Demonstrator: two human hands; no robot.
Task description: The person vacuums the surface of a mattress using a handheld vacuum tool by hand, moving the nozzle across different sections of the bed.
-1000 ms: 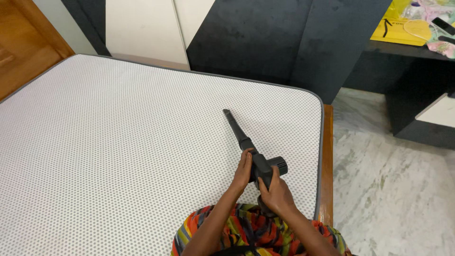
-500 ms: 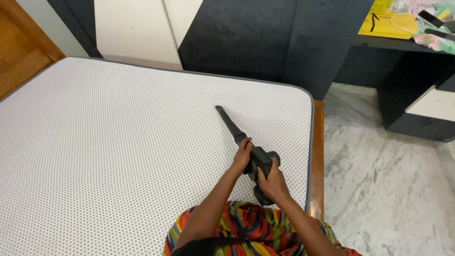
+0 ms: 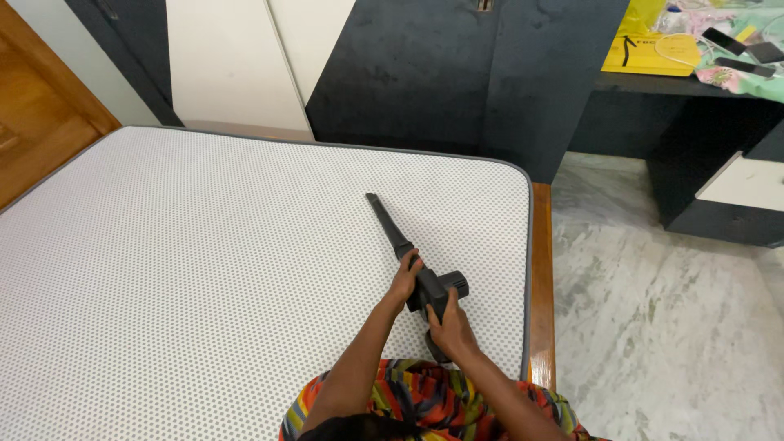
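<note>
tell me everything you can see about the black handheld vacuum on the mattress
The handheld vacuum is matte black, seemingly plastic, with a long narrow nozzle tapering to a small tip that points up-left across the white dotted mattress. Its stubby round body has a vented end facing right. It lies low over the mattress near the right edge. The left hand grips where the nozzle joins the body; the right hand holds the handle below.
</note>
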